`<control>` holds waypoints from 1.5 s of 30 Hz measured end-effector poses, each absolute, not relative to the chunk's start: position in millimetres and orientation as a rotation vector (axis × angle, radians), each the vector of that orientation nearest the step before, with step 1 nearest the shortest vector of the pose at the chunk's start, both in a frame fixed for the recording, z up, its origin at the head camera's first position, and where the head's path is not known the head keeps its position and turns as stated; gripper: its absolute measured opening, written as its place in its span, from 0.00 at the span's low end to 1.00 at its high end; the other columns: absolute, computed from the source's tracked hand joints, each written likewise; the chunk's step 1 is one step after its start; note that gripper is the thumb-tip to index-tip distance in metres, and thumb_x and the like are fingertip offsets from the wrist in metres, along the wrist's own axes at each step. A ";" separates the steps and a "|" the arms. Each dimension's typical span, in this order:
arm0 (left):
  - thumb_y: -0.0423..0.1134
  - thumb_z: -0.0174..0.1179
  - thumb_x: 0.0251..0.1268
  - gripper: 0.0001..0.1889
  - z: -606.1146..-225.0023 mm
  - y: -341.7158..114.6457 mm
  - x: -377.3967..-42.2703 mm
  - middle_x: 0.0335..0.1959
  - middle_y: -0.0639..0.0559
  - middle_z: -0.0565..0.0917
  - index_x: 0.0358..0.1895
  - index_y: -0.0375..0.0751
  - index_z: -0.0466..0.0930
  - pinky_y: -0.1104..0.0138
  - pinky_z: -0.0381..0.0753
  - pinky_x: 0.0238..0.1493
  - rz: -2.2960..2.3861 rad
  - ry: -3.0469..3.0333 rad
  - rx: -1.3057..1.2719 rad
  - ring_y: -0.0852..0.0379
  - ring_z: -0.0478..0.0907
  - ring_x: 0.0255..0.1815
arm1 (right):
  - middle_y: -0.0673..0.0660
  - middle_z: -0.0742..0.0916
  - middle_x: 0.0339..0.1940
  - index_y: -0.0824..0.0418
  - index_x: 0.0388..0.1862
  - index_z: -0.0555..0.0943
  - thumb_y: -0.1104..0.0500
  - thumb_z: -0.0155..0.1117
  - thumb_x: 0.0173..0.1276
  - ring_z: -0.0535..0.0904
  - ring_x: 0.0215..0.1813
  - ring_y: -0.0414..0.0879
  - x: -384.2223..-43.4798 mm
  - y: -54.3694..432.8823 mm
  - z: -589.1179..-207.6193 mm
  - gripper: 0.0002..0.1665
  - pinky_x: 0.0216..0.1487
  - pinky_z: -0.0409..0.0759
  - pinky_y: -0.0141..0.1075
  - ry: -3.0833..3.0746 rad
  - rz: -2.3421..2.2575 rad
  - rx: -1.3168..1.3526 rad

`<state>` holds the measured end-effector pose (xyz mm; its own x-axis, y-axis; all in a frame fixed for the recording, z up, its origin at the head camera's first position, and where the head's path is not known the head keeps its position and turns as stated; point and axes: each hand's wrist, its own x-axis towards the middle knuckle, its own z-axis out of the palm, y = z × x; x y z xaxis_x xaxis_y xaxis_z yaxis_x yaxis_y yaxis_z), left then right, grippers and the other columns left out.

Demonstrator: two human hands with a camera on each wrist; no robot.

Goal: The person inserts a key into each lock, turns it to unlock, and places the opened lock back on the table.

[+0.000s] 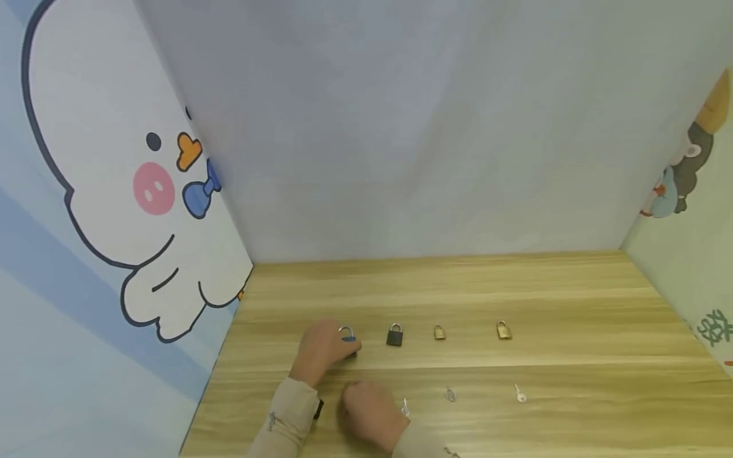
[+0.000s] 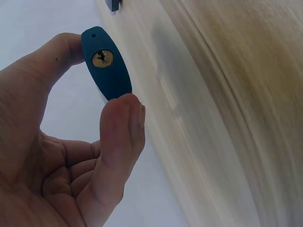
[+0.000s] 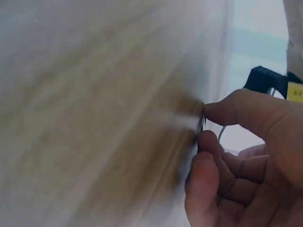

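My left hand (image 1: pixel 322 350) pinches a blue padlock (image 2: pixel 108 78) between thumb and fingers, just above the wooden table. Its keyhole end faces the left wrist camera, and in the head view the shackle points away from me. Nearer to me and to the right, my right hand (image 1: pixel 372 410) is low over the table. Its thumb and forefinger hold a small thin key (image 3: pixel 202 122), seen almost edge-on, with a fine wire ring. The fingers hide most of this key, and the head view does not show it.
Right of the blue padlock stand a black padlock (image 1: pixel 394 337), a small brass padlock (image 1: pixel 439 334) and a larger brass padlock (image 1: pixel 504 331). Nearer lie keys (image 1: pixel 405 408), ringed keys (image 1: pixel 450 395) and another key (image 1: pixel 520 395). Printed walls (image 1: pixel 189 356) border the table (image 1: pixel 572 420).
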<state>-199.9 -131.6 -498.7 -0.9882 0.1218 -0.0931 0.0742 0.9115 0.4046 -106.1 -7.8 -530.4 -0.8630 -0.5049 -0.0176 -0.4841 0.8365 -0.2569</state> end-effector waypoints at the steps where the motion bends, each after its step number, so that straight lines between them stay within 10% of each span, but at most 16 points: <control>1: 0.52 0.68 0.49 0.24 -499.2 -131.7 -199.1 0.12 0.57 0.62 0.13 0.46 0.62 0.69 0.56 0.14 0.623 2.958 0.155 0.62 0.56 0.13 | 0.47 0.75 0.17 0.55 0.19 0.76 0.59 0.67 0.60 0.70 0.19 0.39 -107.4 -6.1 -530.0 0.12 0.19 0.70 0.33 2.875 -0.472 -0.776; 21: 0.52 0.66 0.53 0.27 -496.3 -129.4 -198.1 0.09 0.60 0.56 0.12 0.48 0.58 0.71 0.52 0.13 0.712 2.918 0.152 0.63 0.51 0.12 | 0.51 0.86 0.26 0.63 0.37 0.81 0.64 0.67 0.68 0.80 0.24 0.41 -126.9 24.6 -545.5 0.03 0.26 0.79 0.31 2.333 -1.787 -0.413; 45: 0.49 0.68 0.49 0.25 -479.3 -118.6 -186.0 0.09 0.61 0.56 0.11 0.48 0.59 0.71 0.53 0.13 0.773 2.942 0.237 0.64 0.53 0.12 | 0.58 0.88 0.29 0.68 0.38 0.81 0.65 0.67 0.67 0.85 0.30 0.49 -133.8 23.0 -540.7 0.06 0.33 0.82 0.33 2.306 -2.075 -0.154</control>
<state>-186.0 -118.6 -479.3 -0.9839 0.1722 -0.0483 0.1262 0.8599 0.4947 -133.8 23.0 -540.7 -0.9944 -0.0976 0.0393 -0.0493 0.1027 -0.9935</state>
